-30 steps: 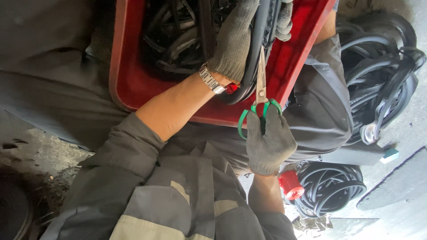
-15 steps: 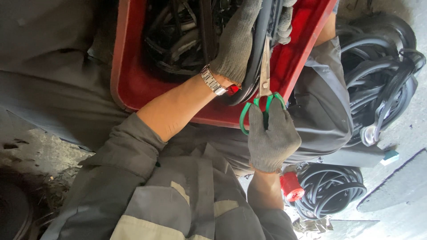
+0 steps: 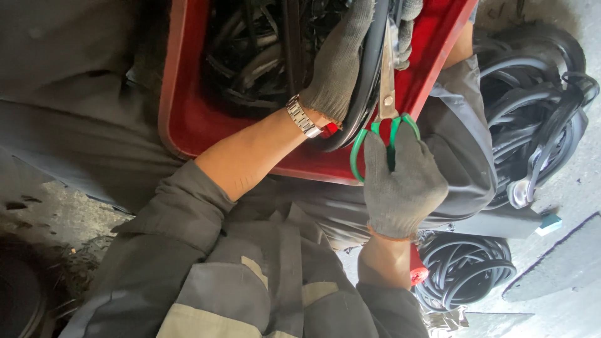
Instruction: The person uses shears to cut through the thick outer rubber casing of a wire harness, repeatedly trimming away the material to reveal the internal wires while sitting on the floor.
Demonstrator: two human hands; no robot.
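Black rubber strip (image 3: 366, 81) up against the blades now, looped over the near wall of the red tub (image 3: 188, 131), and the green-handled scissors (image 3: 387, 94) are laid right alongside it, handles closed together, tips pointing into the tub. Right hand (image 3: 400, 184), grey glove, fingers threaded through the handles and curled tight on them; left hand (image 3: 341, 59), also gloved, wrapped around the strip just beside the blades, a metal watch (image 3: 303, 117) on that wrist. This looks like the cutting step, mid-snip (whether the blades have bitten through is hidden by the glove); the next cut would want the strip held taut and glove fingers clear. Inside the tub: a tangle of more black rubber lengths (image 3: 250, 62). Outside it, coiled black hoses (image 3: 532, 100) on the right, another coil (image 3: 466, 269) below.
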